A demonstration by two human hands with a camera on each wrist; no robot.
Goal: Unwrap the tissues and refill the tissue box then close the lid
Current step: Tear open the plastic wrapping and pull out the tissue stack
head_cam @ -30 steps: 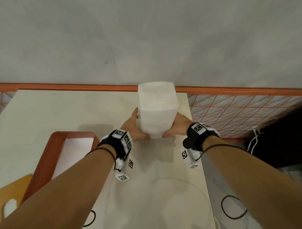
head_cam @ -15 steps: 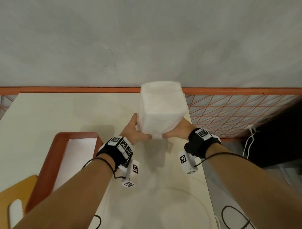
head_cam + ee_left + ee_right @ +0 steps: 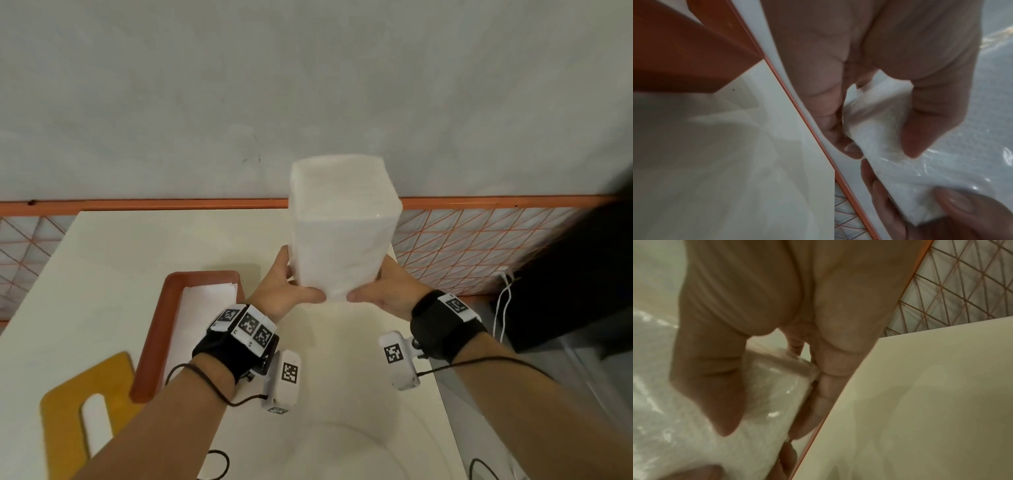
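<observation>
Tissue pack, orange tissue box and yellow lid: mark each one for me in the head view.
Tissue pack (image 3: 342,236), head view: its front face, above both thumbs.
Orange tissue box (image 3: 156,329), head view: its left wall.
Yellow lid (image 3: 65,407), head view: its flat top, left of the white slot.

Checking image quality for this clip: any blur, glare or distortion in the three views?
Head view: sharp enough, wide-angle bending at the edges; tissue pack evenly lit, soft shadows on the table. Left wrist view: dim, soft focus, glints on the plastic wrap beside the left hand. Right wrist view: blurred and warm-tinted, with wrap highlights by the right hand.
</observation>
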